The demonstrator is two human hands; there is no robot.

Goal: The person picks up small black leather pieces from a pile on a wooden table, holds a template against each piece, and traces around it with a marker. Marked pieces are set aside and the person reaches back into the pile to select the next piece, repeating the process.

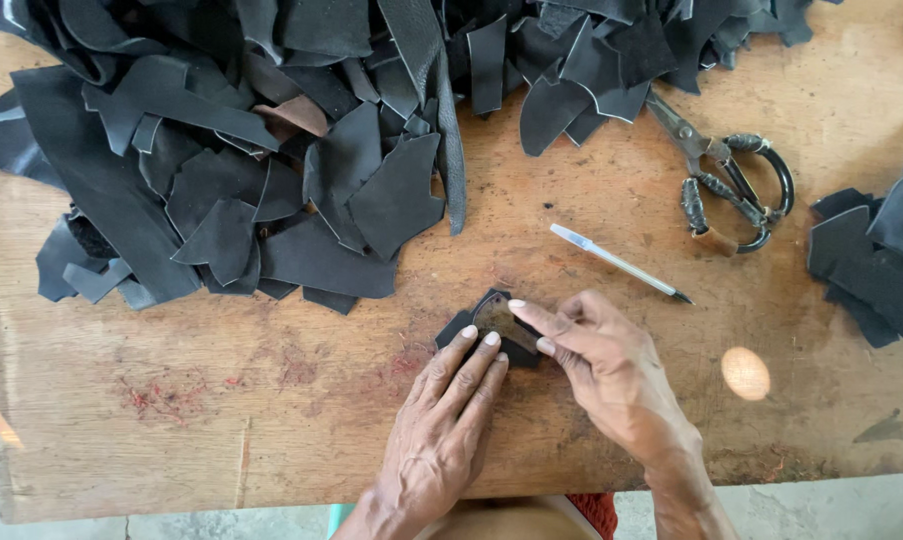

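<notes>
Two hands press a small black leather piece flat on the wooden counter.

The leather piece [491,325] lies under both grips: the left hand [441,440] lays spread fingers on its lower edge, the right hand [606,365] pins its top with thumb and forefinger pressed together. A pen [616,262], scissors [731,185] and a heap of black scraps [271,150] lie beyond.
</notes>
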